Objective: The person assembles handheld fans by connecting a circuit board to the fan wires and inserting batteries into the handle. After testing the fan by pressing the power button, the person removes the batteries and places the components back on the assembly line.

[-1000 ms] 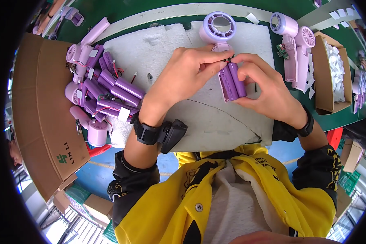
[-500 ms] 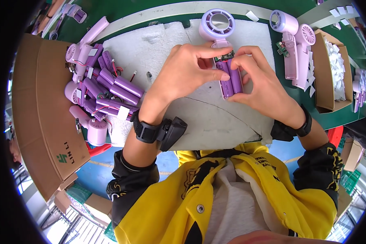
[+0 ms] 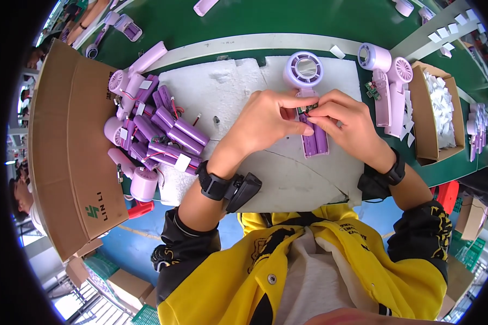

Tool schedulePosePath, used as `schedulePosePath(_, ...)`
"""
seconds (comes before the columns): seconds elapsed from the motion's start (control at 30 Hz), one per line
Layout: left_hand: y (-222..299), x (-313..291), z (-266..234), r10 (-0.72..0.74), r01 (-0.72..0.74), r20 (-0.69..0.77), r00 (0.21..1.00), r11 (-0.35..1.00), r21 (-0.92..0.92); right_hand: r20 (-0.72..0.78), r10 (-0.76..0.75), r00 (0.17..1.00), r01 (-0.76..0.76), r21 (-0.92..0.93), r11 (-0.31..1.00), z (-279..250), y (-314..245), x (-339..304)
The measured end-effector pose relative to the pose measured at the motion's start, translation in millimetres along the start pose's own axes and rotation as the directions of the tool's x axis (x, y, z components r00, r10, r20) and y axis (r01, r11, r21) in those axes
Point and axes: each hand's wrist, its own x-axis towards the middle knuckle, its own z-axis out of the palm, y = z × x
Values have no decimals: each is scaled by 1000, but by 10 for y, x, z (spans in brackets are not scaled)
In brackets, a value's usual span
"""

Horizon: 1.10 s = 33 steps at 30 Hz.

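Handheld fan [image 3: 303, 69] over the white foam pad [image 3: 287, 179]: cells in, handle [image 3: 307, 93] uncovered.
Nearest, two purple cells [image 3: 315, 145] lie in its handle; beyond, the left hand [image 3: 265, 122] spans cells and circuit board [image 3: 305, 109], the right hand [image 3: 352, 125] bunches narrowly there (whether either grips, I can't tell); the board's fitting looks unfinished.

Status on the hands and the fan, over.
Left hand, right hand at green board. Purple cells in open fan handle. Fingers partly hiding board.
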Motion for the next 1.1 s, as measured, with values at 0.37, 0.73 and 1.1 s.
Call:
schedulePosePath(0.37,34,38,31,-13,13,5,1000,1000,-12,165,-117,979,152,-220,964,-165,-274,-48)
schedulePosePath(0.73,-27,68,113,161,-138,-208,965,983,118,-141,24,990,-98,-541,835,-275,162,347)
schedulePosePath(1.1,-88,86,54,227,-182,-164,960,951,250,214,-316,924,159,535,829,-429,-1649,567)
